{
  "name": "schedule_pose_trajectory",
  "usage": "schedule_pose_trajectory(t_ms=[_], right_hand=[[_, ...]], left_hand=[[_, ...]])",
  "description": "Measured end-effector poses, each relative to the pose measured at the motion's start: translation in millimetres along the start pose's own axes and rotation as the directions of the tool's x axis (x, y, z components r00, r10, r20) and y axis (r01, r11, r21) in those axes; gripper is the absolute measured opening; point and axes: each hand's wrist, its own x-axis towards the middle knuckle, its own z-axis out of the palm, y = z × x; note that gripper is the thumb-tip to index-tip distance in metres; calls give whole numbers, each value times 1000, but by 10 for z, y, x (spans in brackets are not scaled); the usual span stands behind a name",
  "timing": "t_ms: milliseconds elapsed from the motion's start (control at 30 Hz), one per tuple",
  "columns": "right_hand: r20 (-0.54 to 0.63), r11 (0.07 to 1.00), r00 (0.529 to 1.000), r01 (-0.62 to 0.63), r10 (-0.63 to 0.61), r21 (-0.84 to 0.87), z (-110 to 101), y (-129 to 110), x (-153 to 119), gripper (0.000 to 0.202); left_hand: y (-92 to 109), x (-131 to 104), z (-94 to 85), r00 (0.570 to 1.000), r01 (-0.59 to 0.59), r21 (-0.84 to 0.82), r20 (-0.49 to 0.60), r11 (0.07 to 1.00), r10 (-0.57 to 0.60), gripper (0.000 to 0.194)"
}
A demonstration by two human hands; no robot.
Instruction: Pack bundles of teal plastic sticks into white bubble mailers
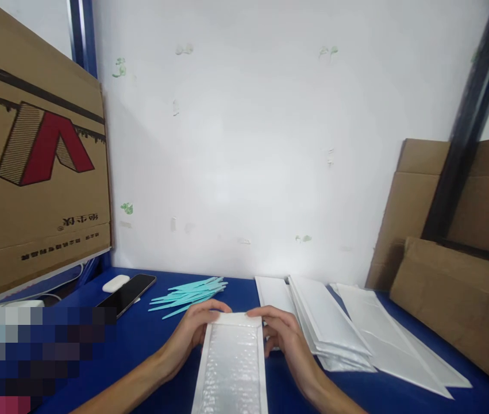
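Note:
A white bubble mailer (232,368) stands in front of me, its flap end up and its lower part cut off by the frame's bottom edge. My left hand (196,325) pinches its top left corner, the thumb and fingers at the flap. At the top right corner my right hand (279,328) grips it the same way, some fingers curled behind. Just beyond my left hand lies a loose pile of thin turquoise pointed sticks (192,294). Beside my right hand rests a stack of white bubble mailers (324,313).
More white mailers (391,330) lie flat farther right on the blue table (141,339). A black phone (129,293) and a white rounded case (116,283) are at the left. Cardboard stands along both sides: a printed box (41,201) and brown sheets (459,305). A white wall (244,144) closes the back.

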Motion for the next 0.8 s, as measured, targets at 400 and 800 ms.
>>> schedule_pose_trajectory(t_ms=[400,800], right_hand=[[275,941,932,290,-235,-176,155,-291,-191,7],[278,616,897,439,-344,-654,171,-1200,641,8]], left_hand=[[42,-108,143,968,39,-49,249,998,-26,30],[220,-252,253,954,77,-204,301,976,-12,64]])
